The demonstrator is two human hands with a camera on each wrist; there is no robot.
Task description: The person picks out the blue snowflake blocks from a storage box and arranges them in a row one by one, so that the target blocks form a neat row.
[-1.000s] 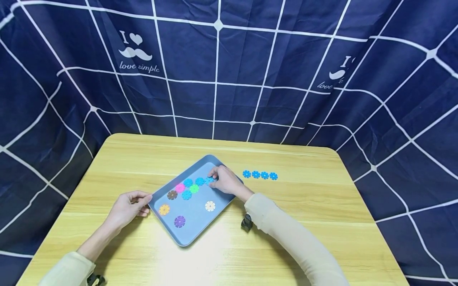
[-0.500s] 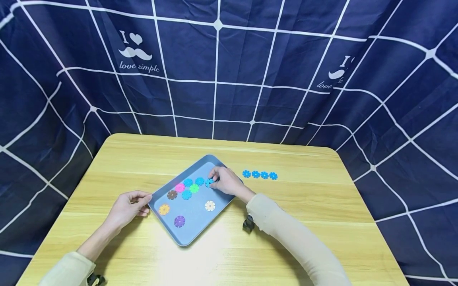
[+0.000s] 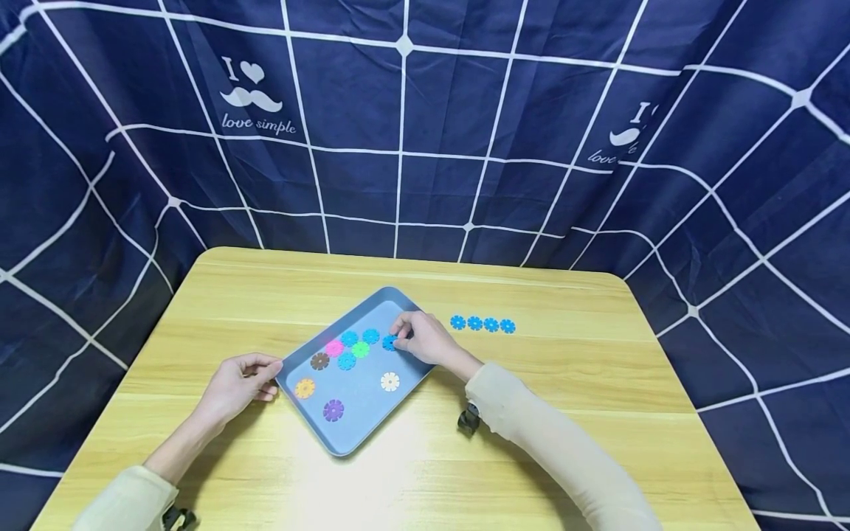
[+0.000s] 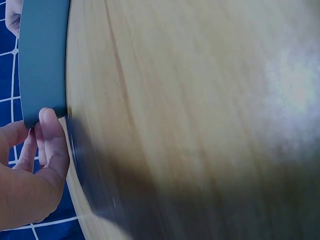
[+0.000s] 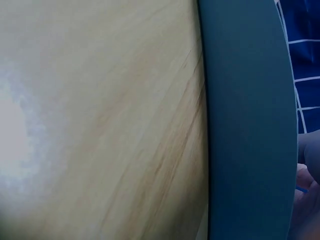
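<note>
My left hand pinches the left corner of the blue-grey tray; in the left wrist view, thumb and fingers meet at the tray's edge. Over the tray's right part, my right hand pinches a blue notched disc between thumb and fingers. The right wrist view shows only part of that hand behind the tray wall, with a sliver of blue between the fingers. Inside the tray lie further notched discs, among them a pink disc, a green disc and lighter blue discs.
Several blue notched discs form a row on the wooden table, right of the tray. Orange, purple, cream and brown discs lie spread in the tray. A dark blue curtain hangs around the table.
My right hand has shifted slightly right and toward me, with the blue notched disc showing more plainly at its fingertips. The left hand stays at the tray's corner.
</note>
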